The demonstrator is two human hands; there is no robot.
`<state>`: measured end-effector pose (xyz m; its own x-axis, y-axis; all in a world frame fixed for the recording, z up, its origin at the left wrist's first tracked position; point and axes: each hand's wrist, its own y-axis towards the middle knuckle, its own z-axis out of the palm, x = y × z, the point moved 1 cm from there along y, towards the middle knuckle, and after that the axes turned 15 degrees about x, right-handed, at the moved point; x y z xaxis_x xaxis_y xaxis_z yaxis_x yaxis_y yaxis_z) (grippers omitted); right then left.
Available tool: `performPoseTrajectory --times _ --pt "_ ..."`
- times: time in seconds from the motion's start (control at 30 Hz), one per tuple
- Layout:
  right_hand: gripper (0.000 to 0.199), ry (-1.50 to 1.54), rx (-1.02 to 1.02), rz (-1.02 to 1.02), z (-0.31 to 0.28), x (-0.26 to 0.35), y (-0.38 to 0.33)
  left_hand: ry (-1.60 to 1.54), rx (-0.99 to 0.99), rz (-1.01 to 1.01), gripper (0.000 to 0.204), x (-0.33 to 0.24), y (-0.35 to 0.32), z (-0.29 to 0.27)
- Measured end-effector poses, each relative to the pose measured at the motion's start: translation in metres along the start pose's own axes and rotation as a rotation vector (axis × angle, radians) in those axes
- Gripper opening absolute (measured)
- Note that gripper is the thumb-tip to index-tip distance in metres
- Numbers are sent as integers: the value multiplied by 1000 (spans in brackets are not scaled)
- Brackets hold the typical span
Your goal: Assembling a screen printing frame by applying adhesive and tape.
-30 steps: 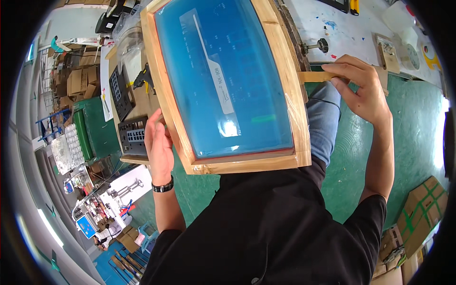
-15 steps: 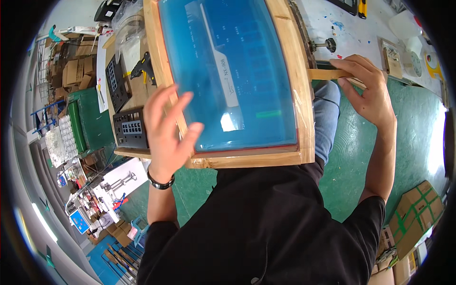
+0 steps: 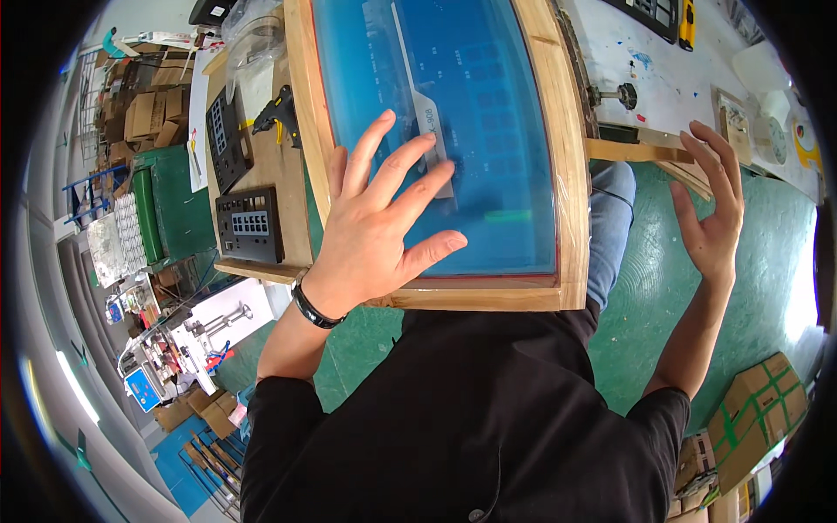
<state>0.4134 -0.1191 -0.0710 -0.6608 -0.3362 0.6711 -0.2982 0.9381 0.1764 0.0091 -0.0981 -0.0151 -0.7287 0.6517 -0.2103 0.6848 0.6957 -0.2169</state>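
Note:
A silk-screen printing frame with a wooden rim [image 3: 571, 200] and blue mesh [image 3: 514, 244] lies in front of me, its near edge close to my body. My left hand [image 3: 362, 231] is open, fingers spread over the mesh's left part; whether the fingertips touch it I cannot tell. Under them runs a pale slanted strip [image 3: 445, 174] of the stencil. To the right, my right hand [image 3: 715, 209] is open, thumb and fingers apart. Its fingers are near the outer end of a flat wooden strip [image 3: 636, 152] jutting out from the frame's right side.
Left of the frame, two black panels with buttons [image 3: 248, 224] and a black glue gun [image 3: 279, 118] lie on a wooden board [image 3: 296, 196]. A black clamp knob [image 3: 626, 96] sticks out on the right. Beyond it is a white tabletop [image 3: 663, 74] with a yellow-handled cutter [image 3: 687, 26].
My left hand has moved from the frame's left edge rightward over the mesh. My right hand has let go of the wooden strip and shifted slightly right and down.

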Motion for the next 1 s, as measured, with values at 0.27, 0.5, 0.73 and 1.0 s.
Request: performPoseTrajectory --times 0.27,0.5,0.73,1.0 --pt "53 24 -108 -11 6 5 -3 166 5 -46 77 40 57 -12" --pt "49 -4 -177 26 5 5 -26 219 -117 -26 78 72 108 -26" --pt "45 23 -211 143 8 -2 -43 168 -197 24 82 74 128 -34" --pt "45 35 -210 168 8 -1 -40 252 -273 71 86 71 142 -31"
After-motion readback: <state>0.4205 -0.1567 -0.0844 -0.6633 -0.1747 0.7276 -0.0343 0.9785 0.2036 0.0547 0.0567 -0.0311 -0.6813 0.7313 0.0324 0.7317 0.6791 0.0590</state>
